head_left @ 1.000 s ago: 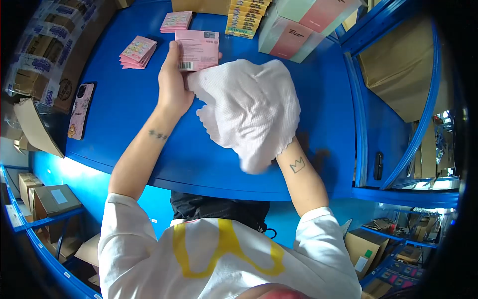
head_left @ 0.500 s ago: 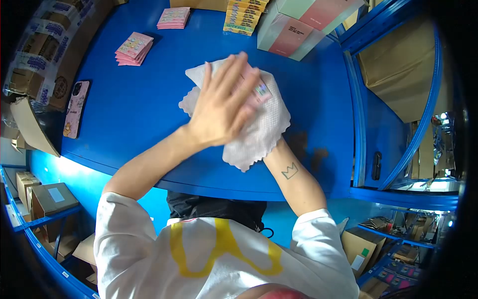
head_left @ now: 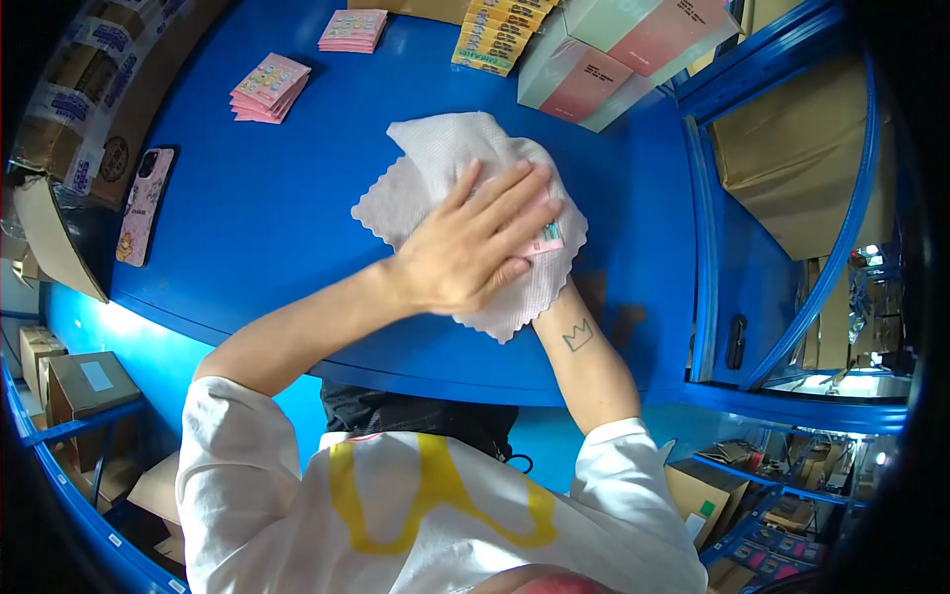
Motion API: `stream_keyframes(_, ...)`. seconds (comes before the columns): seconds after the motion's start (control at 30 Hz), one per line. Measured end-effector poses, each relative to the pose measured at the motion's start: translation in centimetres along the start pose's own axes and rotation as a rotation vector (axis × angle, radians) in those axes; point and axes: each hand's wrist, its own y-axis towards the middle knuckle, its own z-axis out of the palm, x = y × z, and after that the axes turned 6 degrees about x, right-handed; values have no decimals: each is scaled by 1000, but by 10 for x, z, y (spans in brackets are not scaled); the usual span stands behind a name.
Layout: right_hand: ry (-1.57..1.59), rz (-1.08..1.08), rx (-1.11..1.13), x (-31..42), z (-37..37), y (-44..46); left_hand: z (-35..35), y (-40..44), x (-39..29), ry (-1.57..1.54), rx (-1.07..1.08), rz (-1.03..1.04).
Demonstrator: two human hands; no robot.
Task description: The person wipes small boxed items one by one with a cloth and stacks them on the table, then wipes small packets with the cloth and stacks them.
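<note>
My left hand (head_left: pixel 475 238) lies flat, fingers stretched out, over a pink packet (head_left: pixel 550 241). Only the packet's right end with a small colored print shows past my fingers. Beneath the packet spreads a pale waffle-textured cloth (head_left: pixel 386 203) with scalloped edges. My right forearm (head_left: pixel 576 337), marked with a crown drawing, reaches in under the cloth from the lower right. The cloth covers my right hand, so its fingers and anything in them are hidden.
Two stacks of pink packets (head_left: pixel 269 87) lie on the blue table (head_left: pixel 257 208). Yellow printed boxes (head_left: pixel 495 38) and grey-pink cartons (head_left: pixel 589 79) stand at the back. A patterned phone (head_left: pixel 145 206) rests at the left edge, beside taped cardboard (head_left: pixel 84 89). A blue frame (head_left: pixel 705 247) borders the right.
My left hand and the packet have moved right and toward me over the cloth. More of the cloth's left corner shows. The camera view has shifted slightly.
</note>
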Motion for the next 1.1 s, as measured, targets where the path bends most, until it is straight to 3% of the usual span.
stream_keyframes(0.13,323,52,-70,8,-5,-1,-4,4,15,-37,19,3)
stream_keyframes(0.23,501,78,-108,12,-5,-4,-13,-4,40,0,33,-195)
stream_keyframes(0.3,-3,-102,27,18,-9,-5,-10,-8,45,11,41,-250)
stream_keyframes(0.37,-509,-294,151,22,-10,-4,1,-10,37,-39,-157,-56)
stream_keyframes(0.4,-505,-301,148,20,-10,-3,-1,-8,20,-60,-91,-37)
stream_keyframes(0.57,-60,-16,41,17,-32,-11,-12,0,-21,-26,35,166)
stream_keyframes(1.03,1272,655,-255,-8,-49,27,6,0,-8,-62,-215,258)
stream_keyframes(1.07,1277,655,-259,-14,-48,25,7,-1,-7,-65,-210,259)
stream_keyframes(1.1,1213,471,-171,-24,-47,22,8,-2,-7,-82,-216,256)
